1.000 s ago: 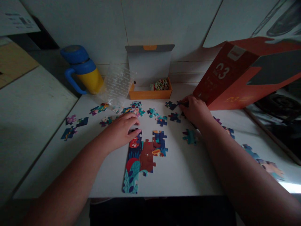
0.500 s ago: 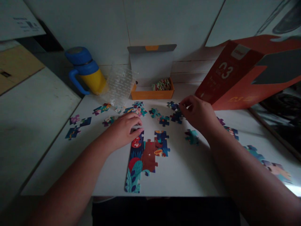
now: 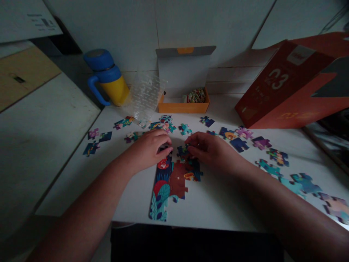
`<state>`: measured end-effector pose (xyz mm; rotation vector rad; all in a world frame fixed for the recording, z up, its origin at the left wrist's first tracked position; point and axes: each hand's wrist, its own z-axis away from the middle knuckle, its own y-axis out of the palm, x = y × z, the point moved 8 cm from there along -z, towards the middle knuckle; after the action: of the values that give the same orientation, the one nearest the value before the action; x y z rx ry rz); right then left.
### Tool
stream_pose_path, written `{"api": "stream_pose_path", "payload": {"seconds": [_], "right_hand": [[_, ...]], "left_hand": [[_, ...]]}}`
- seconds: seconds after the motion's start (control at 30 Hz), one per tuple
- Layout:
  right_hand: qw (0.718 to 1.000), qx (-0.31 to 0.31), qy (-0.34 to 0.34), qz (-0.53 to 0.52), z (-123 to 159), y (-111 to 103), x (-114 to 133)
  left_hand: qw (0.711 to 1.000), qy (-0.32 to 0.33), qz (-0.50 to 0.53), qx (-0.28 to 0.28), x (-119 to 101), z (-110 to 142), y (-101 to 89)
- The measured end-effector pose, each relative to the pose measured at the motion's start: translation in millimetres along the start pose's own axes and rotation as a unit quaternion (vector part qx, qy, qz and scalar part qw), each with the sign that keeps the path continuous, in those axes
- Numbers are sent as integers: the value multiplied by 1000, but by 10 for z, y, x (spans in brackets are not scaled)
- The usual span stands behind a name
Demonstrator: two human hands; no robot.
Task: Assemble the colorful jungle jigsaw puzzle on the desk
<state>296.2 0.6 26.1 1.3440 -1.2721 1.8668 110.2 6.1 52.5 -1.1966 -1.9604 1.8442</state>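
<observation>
On the white tabletop lies a partly joined jigsaw puzzle (image 3: pixel 178 181), with a brown animal shape, a red round shape and teal leaves. My left hand (image 3: pixel 152 149) rests at its top left corner, fingers curved and apart from the thumb. My right hand (image 3: pixel 208 149) pinches a dark blue-green puzzle piece (image 3: pixel 182 152) just above the joined part. The fingers cover some of that piece. Close behind my right hand are a teal loose piece (image 3: pixel 185 128) and a dark blue loose piece (image 3: pixel 207 121).
Loose pieces lie left (image 3: pixel 91 148) and right (image 3: pixel 269 167). At the back stand an orange open box (image 3: pixel 184 107) with a patterned bundle inside, crumpled clear plastic (image 3: pixel 144 96), and a blue-yellow flask (image 3: pixel 113 85). A large red box (image 3: pixel 272 87) leans at the right.
My right hand has come from the loose pieces at the back right toward the joined puzzle, with a piece in its fingers. My left hand stays at the puzzle's top. The view has shifted slightly.
</observation>
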Motion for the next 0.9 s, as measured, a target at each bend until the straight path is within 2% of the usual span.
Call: {"api": "stream_pose_path", "payload": {"seconds": [0.2, 0.4, 0.57, 0.9], "right_hand": [[999, 2, -15, 31, -7, 128, -27], [994, -40, -38, 97, -2, 111, 19], [994, -18, -33, 104, -4, 144, 52], [975, -4, -61, 215, -22, 137, 102]], "left_hand": [[1000, 4, -7, 21, -10, -3, 32], [999, -2, -9, 30, -3, -9, 50], [999, -6, -7, 33, -2, -15, 52], [1000, 6, -12, 28, 16, -9, 69]]}}
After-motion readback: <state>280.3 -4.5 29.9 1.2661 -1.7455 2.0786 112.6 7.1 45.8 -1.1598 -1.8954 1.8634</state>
